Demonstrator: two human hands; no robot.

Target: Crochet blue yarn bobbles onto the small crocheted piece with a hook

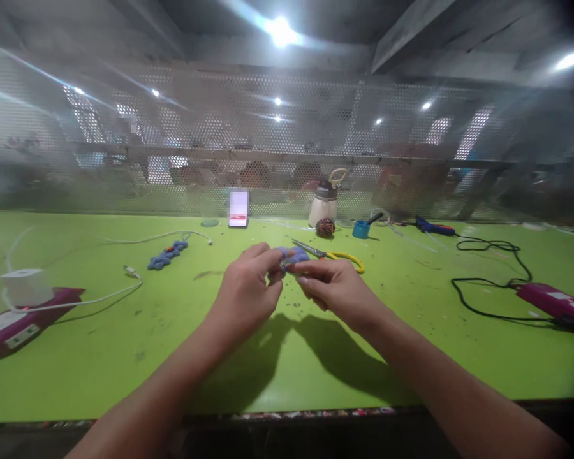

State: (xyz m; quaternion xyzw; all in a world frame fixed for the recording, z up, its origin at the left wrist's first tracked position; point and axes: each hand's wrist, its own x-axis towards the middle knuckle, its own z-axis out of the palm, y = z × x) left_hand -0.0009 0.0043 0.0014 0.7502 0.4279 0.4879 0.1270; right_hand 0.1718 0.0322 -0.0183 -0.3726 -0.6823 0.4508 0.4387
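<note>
A small blue-purple yarn piece (pixel 296 256) is held just above the middle of a green table (pixel 172 376), apparently raised so that it can be seen and turned. Its left end is gripped by the curled, closed fingers of the left hand (pixel 251 280), seemingly for steadiness; its near edge is pinched by the right hand (pixel 337 287), thumb and forefinger drawn together, though whether a fine tool is also held cannot be told. Yellow-handled scissors (pixel 353 258) are laid just beyond, likely for easy reach. A blue knotted strip (pixel 161 259) is set aside at left; a lit phone (pixel 238 209) is stood upright farther off, presumably for viewing.
</note>
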